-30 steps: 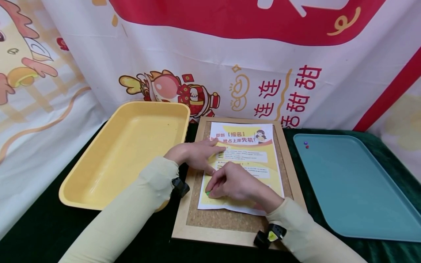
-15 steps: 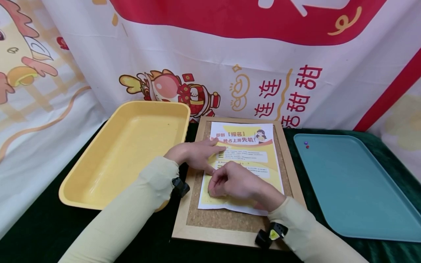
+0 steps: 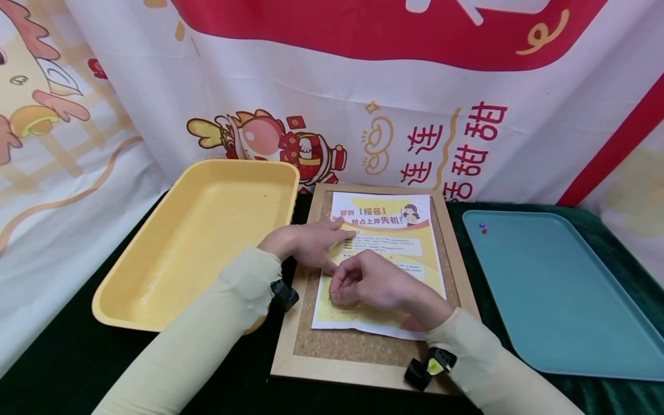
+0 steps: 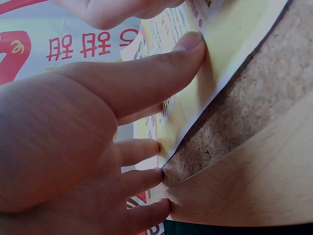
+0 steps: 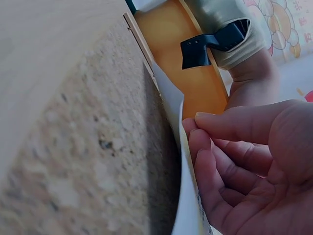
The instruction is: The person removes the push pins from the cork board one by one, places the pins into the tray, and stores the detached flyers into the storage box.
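A yellow-and-white printed sheet [image 3: 384, 230] lies on a wood-framed cork board [image 3: 332, 346]. My left hand [image 3: 316, 242] rests with spread fingers on the sheet's left side; the left wrist view shows its thumb [image 4: 188, 44] on the paper and lower fingertips at the cork and frame. My right hand [image 3: 370, 282] is close over the lower left of the sheet, thumb and index finger pinched together. The small green pushpin seen there earlier is now hidden by those fingers. In the right wrist view, the sheet's edge [image 5: 180, 147] curls up off the cork beside my fingertips [image 5: 203, 117].
Left of the board stands a deep yellow tray [image 3: 129, 311]. A flat blue tray [image 3: 565, 288] lies to the right, with a purple pin [image 3: 482, 225] and a red pin [image 3: 485, 231] in its far left corner. A printed cloth [image 3: 311, 75] hangs behind the dark green tablecloth.
My right hand has shifted slightly up and to the right, fingers still pinched; the green pushpin at its fingertips has gone out of sight. My left hand has stayed in place.
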{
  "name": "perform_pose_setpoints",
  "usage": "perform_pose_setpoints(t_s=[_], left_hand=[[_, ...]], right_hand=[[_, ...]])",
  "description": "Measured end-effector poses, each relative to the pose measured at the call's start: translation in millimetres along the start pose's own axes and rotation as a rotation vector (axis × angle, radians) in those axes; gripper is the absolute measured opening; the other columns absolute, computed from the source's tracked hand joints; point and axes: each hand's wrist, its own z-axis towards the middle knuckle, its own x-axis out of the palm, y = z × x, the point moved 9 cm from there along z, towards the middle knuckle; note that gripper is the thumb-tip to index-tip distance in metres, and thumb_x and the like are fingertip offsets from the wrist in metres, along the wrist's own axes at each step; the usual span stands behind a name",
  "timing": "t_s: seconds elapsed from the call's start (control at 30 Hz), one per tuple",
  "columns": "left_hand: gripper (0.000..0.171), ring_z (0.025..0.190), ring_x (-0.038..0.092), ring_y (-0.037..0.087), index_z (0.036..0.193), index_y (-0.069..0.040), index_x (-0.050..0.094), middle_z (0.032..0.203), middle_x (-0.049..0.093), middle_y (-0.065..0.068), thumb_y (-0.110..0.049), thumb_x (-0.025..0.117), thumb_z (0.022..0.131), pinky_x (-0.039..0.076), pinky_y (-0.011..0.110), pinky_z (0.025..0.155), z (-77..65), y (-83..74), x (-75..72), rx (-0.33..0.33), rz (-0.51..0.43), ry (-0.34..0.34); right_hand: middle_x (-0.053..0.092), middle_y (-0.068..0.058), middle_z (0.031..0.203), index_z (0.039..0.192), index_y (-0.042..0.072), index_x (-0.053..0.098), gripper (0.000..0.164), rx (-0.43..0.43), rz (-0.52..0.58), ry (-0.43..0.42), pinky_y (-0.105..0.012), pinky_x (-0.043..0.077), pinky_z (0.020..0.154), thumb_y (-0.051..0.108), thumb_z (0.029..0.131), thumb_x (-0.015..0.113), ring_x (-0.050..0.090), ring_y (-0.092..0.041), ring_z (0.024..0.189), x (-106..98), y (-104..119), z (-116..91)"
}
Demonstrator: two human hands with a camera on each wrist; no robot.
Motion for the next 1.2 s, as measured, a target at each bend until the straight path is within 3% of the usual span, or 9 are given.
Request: perform_pose_setpoints(t_s=[0.2, 0.47, 0.8, 1.2], left_hand=[[0.086, 0.168, -0.003, 0.034, 0.171, -0.020, 0.024, 0.180, 0.000, 0.016, -0.035, 0.071, 0.100, 0.006, 0.053, 0.136, -0.7, -0.2, 0.5, 0.004, -0.002, 0.004], [0.088, 0.168, -0.005, 0.033, 0.171, -0.021, 0.023, 0.181, -0.002, 0.014, -0.040, 0.072, 0.100, 0.007, 0.053, 0.136, -0.5, 1.0, 0.6, -0.008, -0.006, 0.008], [0.090, 0.168, -0.005, 0.033, 0.172, -0.022, 0.022, 0.181, -0.002, 0.013, -0.044, 0.072, 0.100, 0.007, 0.054, 0.136, 0.4, 1.8, 1.2, -0.014, -0.011, 0.009], [0.090, 0.168, -0.007, 0.032, 0.171, -0.025, 0.022, 0.181, -0.003, 0.010, -0.046, 0.072, 0.100, 0.005, 0.055, 0.136, 0.9, 4.5, 2.1, -0.044, -0.022, 0.017]], right_hand=[[0.077, -0.002, 0.086, 0.096, 0.007, 0.082, 0.005, 0.015, -0.010, -0.024, -0.024, 0.051, 0.073, 0.006, 0.092, 0.080, 0.065, -0.011, 0.078, -8, 2, -2], [0.080, 0.000, 0.094, 0.099, 0.012, 0.085, 0.009, 0.076, -0.016, -0.075, -0.027, 0.050, 0.076, 0.009, 0.095, 0.077, 0.064, -0.013, 0.082, -23, 0, -6], [0.082, -0.005, 0.100, 0.104, 0.009, 0.085, 0.013, 0.043, -0.017, -0.128, -0.030, 0.052, 0.080, 0.010, 0.094, 0.076, 0.067, -0.015, 0.087, -39, -3, -8], [0.080, -0.004, 0.103, 0.108, 0.012, 0.084, 0.014, 0.100, -0.045, -0.184, -0.030, 0.051, 0.085, 0.013, 0.097, 0.075, 0.067, -0.018, 0.097, -56, -10, -12]])
